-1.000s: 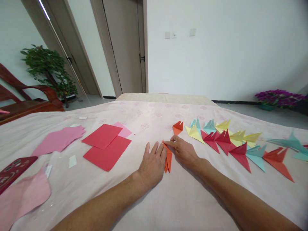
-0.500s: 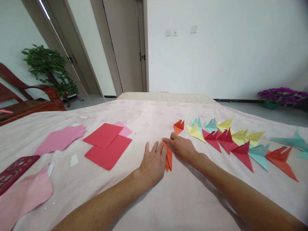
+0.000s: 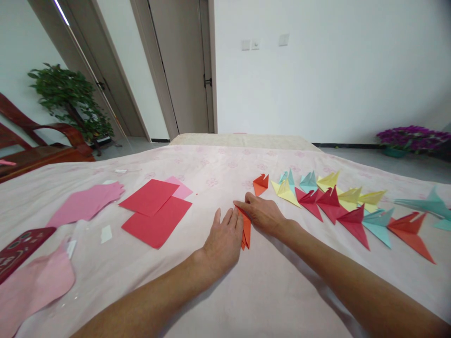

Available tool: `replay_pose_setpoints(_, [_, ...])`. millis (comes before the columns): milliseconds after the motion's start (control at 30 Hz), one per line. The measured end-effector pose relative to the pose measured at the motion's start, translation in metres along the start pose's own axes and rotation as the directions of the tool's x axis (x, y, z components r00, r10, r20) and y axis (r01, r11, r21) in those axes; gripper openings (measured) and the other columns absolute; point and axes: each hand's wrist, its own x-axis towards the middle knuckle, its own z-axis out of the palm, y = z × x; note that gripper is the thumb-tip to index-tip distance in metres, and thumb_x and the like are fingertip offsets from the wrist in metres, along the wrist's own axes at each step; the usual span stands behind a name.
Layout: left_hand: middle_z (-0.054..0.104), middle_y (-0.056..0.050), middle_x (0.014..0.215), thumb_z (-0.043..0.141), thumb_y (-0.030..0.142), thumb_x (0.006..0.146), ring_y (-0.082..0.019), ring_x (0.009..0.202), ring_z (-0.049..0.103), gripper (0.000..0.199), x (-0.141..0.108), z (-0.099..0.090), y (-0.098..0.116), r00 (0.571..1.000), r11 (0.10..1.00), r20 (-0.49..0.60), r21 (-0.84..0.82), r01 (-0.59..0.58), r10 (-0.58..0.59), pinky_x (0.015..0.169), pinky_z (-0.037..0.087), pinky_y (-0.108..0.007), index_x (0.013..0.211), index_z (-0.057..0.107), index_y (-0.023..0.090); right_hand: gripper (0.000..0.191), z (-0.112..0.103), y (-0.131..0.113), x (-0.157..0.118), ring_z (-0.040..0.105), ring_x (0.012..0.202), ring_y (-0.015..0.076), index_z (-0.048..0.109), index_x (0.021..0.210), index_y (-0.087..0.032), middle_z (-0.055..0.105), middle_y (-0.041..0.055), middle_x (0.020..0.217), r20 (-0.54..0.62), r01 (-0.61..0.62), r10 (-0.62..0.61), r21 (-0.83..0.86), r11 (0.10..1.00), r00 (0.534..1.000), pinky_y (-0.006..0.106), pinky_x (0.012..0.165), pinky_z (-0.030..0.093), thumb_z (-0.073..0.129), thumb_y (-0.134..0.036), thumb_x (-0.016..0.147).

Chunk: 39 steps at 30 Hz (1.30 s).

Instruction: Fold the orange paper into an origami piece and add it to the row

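A narrow strip of orange folded paper (image 3: 247,234) lies on the cloth between my hands, its split lower end toward me. My left hand (image 3: 225,239) rests flat along its left side, fingers stretched out and partly covering it. At the paper's upper end, my right hand (image 3: 263,212) presses down with its index finger extended. The other fingers of that hand are curled, and its thumb is hidden. A small orange paper crane (image 3: 260,184) stands just beyond my right hand.
Rows of folded paper cranes (image 3: 329,203) in red, yellow, blue and orange stand at the right. Red paper squares (image 3: 157,223), pink sheets (image 3: 84,203) and a dark red phone (image 3: 23,251) lie to the left. A flowered cloth (image 3: 275,291) covers the table.
My right index fingertip has slid slightly left across the upper end of the orange paper. My left hand stays flat on it. The view has shifted very slightly.
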Motion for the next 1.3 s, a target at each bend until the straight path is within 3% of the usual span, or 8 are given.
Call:
replay_pose_setpoints(233, [0.042, -0.018, 0.149, 0.032, 0.017, 0.095, -0.028, 0.14, 0.037, 0.05, -0.018, -0.001, -0.001, 0.992, 0.993, -0.041, 0.002, -0.116, 0.116, 0.117, 0.022, -0.048, 0.144, 0.039, 0.009, 0.041, 0.001, 0.011, 0.013, 0.061, 0.08, 0.0167, 0.05, 0.136, -0.042, 0.057, 0.0053, 0.11, 0.03, -0.072, 0.07, 0.042, 0.997, 0.997, 0.026, 0.063, 0.034, 0.034, -0.031, 0.1])
replay_pose_setpoints(500, [0.036, -0.012, 0.154, 0.027, 0.041, 0.1, -0.029, 0.143, 0.03, 0.05, -0.028, -0.006, -0.005, 0.992, 0.989, -0.041, -0.08, -0.122, 0.119, 0.114, 0.023, -0.055, 0.147, 0.035, 0.025, 0.042, -0.001, -0.009, -0.008, 0.053, 0.102, 0.0242, 0.049, 0.135, -0.026, 0.056, 0.0109, 0.115, -0.061, -0.175, 0.182, 0.115, 0.978, 0.981, 0.032, 0.079, 0.039, 0.036, -0.042, 0.099])
replay_pose_setpoints(700, [0.021, -0.01, 0.161, 0.037, 0.057, 0.095, -0.04, 0.145, 0.019, 0.06, -0.038, -0.007, -0.006, 0.995, 0.991, 0.049, -0.103, -0.086, 0.091, 0.106, 0.019, -0.073, 0.151, 0.023, 0.039, 0.043, 0.004, -0.021, -0.023, 0.047, 0.1, 0.0269, 0.049, 0.134, -0.026, 0.054, 0.0115, 0.117, -0.133, -0.162, 0.161, 0.006, 0.987, 0.978, 0.037, 0.082, 0.035, 0.036, -0.047, 0.099])
replay_pose_setpoints(900, [0.019, -0.011, 0.161, 0.047, 0.06, 0.09, -0.04, 0.146, 0.017, 0.069, -0.045, -0.037, -0.025, 0.954, 0.976, 0.252, -0.182, -0.118, 0.163, 0.106, 0.022, -0.069, 0.151, 0.023, 0.037, 0.044, 0.009, -0.024, -0.025, 0.045, 0.103, 0.0287, 0.046, 0.137, -0.026, 0.053, 0.012, 0.121, -0.171, -0.177, 0.172, -0.014, 0.984, 0.97, 0.039, 0.084, 0.033, 0.037, -0.047, 0.099])
replay_pose_setpoints(967, [0.033, -0.01, 0.156, 0.051, 0.058, 0.089, -0.037, 0.141, 0.031, 0.065, -0.037, -0.048, -0.036, 0.935, 0.966, 0.304, -0.23, -0.115, 0.184, 0.106, 0.03, -0.062, 0.147, 0.035, 0.035, 0.044, 0.01, -0.025, -0.026, 0.045, 0.103, 0.0286, 0.047, 0.136, -0.026, 0.053, 0.0121, 0.121, -0.182, -0.19, 0.185, -0.008, 0.982, 0.966, 0.039, 0.084, 0.033, 0.038, -0.047, 0.098])
replay_pose_setpoints(1067, [0.069, -0.006, 0.118, 0.048, 0.042, 0.093, -0.026, 0.108, 0.064, 0.034, -0.012, -0.053, -0.047, 0.976, 0.963, 0.217, -0.268, 0.037, 0.023, 0.092, 0.046, -0.04, 0.12, 0.065, 0.028, 0.045, 0.014, -0.027, -0.026, 0.045, 0.104, 0.0293, 0.047, 0.136, -0.025, 0.054, 0.0127, 0.122, -0.218, -0.209, 0.2, -0.018, 0.978, 0.955, 0.039, 0.084, 0.032, 0.041, -0.048, 0.097])
replay_pose_setpoints(1167, [0.071, -0.003, 0.105, 0.057, 0.027, 0.087, -0.02, 0.098, 0.064, 0.02, 0.023, -0.045, -0.049, 0.998, 0.952, -0.008, -0.3, -0.054, 0.054, 0.086, 0.046, -0.03, 0.103, 0.069, 0.024, 0.049, 0.017, -0.029, -0.026, 0.046, 0.104, 0.0306, 0.046, 0.137, -0.022, 0.055, 0.0137, 0.119, -0.245, -0.239, 0.228, -0.015, 0.971, 0.942, 0.04, 0.082, 0.033, 0.044, -0.049, 0.096])
replay_pose_setpoints(1300, [0.068, -0.001, 0.094, 0.071, 0.026, 0.072, -0.019, 0.089, 0.062, 0.028, 0.059, -0.032, -0.05, 0.969, 0.94, 0.067, -0.265, -0.214, 0.239, 0.077, 0.046, -0.026, 0.099, 0.064, 0.021, 0.051, 0.02, -0.028, -0.031, 0.048, 0.102, 0.031, 0.05, 0.132, -0.019, 0.057, 0.0144, 0.117, -0.259, -0.283, 0.291, 0.069, 0.957, 0.921, 0.04, 0.081, 0.035, 0.049, -0.052, 0.093])
